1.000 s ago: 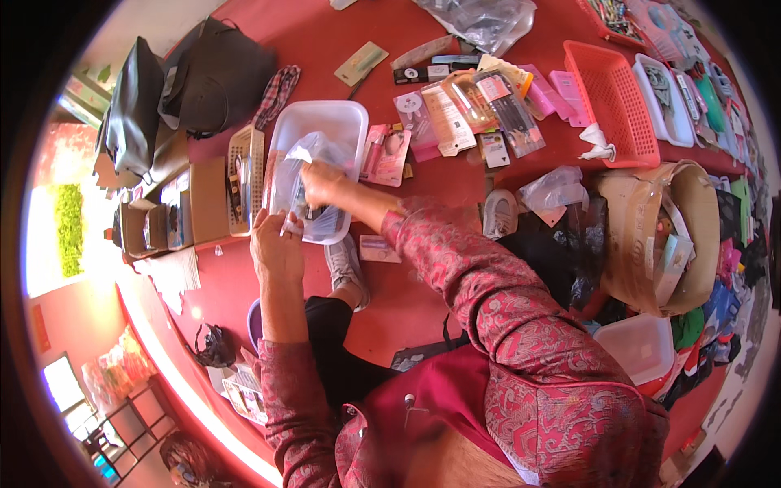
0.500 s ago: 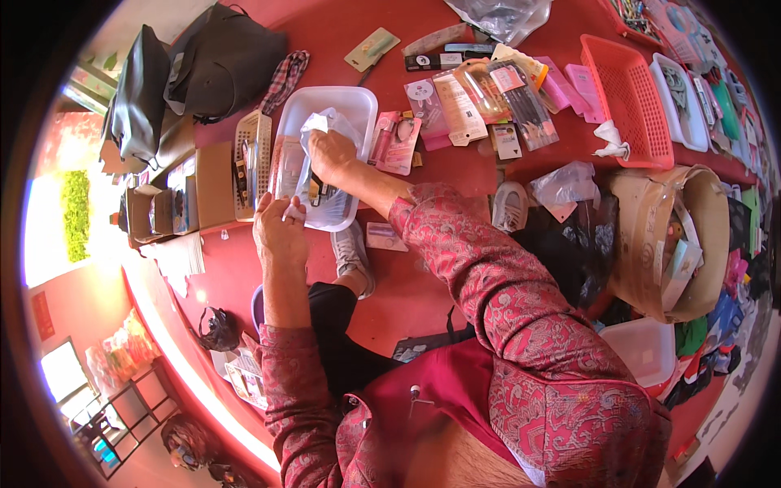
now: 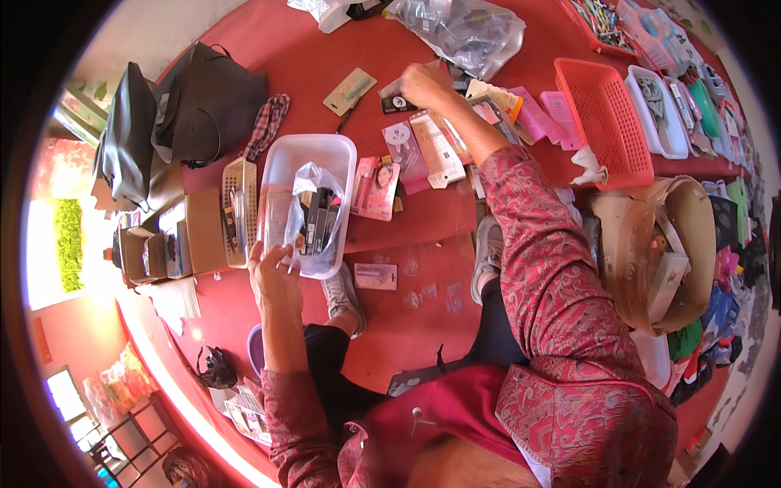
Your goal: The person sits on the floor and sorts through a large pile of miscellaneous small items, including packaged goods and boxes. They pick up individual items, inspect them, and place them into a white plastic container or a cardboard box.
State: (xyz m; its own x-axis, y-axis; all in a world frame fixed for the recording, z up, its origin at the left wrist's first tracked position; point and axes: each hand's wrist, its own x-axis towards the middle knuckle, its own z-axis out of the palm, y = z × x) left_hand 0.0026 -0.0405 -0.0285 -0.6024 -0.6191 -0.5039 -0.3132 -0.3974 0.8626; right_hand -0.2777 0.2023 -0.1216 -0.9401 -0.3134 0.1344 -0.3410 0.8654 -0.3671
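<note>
My left hand (image 3: 275, 275) is at the near end of a white plastic basin (image 3: 285, 159), its fingers closed on the edge of a clear plastic bag (image 3: 309, 180). Several small black boxes (image 3: 320, 218) lie in the bag, which rests open inside the basin. Stretched out to the far side, my right hand (image 3: 425, 86) has its fingers curled down over flat packs. A black pack (image 3: 399, 105) sticks out beside it; whatever the fingertips grip is hidden. Close to that hand lie a beige packet (image 3: 437, 154) and a pale pink packet (image 3: 403, 146).
Left of the basin are a beige basket (image 3: 248, 175) and a cardboard box (image 3: 206, 228). Dark bags (image 3: 215, 106) stand behind. To the right are a red basket (image 3: 602, 122) and a large open carton (image 3: 622, 252). A clear bag (image 3: 472, 32) lies at the far edge.
My right hand has left the bag in the basin and moved far and right to the flat packs. The boxes in the bag are now uncovered. My left hand stays at the bag's edge.
</note>
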